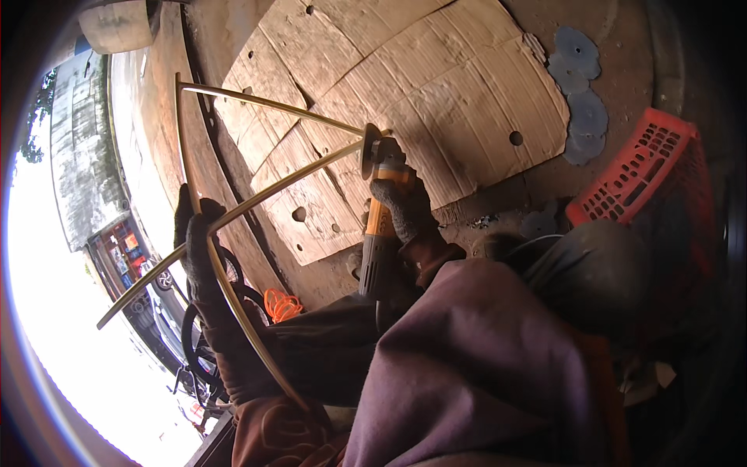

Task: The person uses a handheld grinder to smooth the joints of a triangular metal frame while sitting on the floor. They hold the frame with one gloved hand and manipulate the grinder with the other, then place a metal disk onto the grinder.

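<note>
A thin gold-coloured metal frame [288,184] of crossed straight bars and one curved bar spans my left side. My left hand [198,233], in a dark glove, is closed around it near where the bars cross. In my right hand [408,208], also gloved, is an orange and dark grey angle grinder [380,222], its body roughly upright in view. The grinder's disc [368,152] is at the frame's right-hand corner, where two bars come together. Whether the disc touches the metal I cannot tell. My right fingers are partly hidden behind the tool.
Flattened, holed cardboard [467,101] covers the ground ahead. Several grey round sheets [587,117] lie past its right edge, near a red plastic crate [630,171]. An orange coiled hose [282,305] and a dark wheel [191,342] are at lower left. Bright daylight enters from the left.
</note>
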`<state>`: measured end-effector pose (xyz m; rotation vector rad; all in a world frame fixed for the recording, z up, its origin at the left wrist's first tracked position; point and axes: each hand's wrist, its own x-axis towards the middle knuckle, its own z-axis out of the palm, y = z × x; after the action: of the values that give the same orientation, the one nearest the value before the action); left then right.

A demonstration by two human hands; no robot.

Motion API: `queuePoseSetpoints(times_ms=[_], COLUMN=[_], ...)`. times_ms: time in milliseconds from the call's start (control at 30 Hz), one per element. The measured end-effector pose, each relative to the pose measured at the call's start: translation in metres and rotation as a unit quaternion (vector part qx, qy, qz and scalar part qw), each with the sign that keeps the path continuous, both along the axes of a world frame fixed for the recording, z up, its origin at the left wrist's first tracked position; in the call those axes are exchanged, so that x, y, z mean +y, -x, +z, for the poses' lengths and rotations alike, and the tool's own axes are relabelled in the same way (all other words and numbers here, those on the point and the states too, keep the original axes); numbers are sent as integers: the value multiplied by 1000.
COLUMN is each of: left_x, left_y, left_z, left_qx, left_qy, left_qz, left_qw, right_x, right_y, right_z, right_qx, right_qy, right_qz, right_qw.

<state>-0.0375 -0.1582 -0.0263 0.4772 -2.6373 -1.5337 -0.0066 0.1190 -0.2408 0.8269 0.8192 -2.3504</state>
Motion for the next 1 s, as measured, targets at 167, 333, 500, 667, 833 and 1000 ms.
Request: queuePoseSetpoints(times_ms=[167, 333, 500, 667, 833, 1000], left_x=[13, 14, 38, 30, 39, 21], left_y=[1, -1, 4, -3, -5, -9], left_z=[-5, 1, 7, 6, 4, 1], left_qx=[32, 28, 13, 36, 44, 48], left_qy=[11, 25, 32, 25, -8, 9], left_qz=[32, 39, 39, 29, 32, 14], left_qw=[999, 999, 999, 999, 998, 999], right_x=[-1, -5, 20, -25, -35, 1], right_y=[-4, -3, 14, -10, -11, 2], right_z=[4, 9, 19, 57, 53, 31], right_qx=[12, 3, -61, 101, 181, 33], right_qy=[-19, -14, 35, -72, -160, -57], right_qz=[4, 8, -25, 60, 90, 60], right_qw=[1000, 1000, 997, 990, 966, 996])
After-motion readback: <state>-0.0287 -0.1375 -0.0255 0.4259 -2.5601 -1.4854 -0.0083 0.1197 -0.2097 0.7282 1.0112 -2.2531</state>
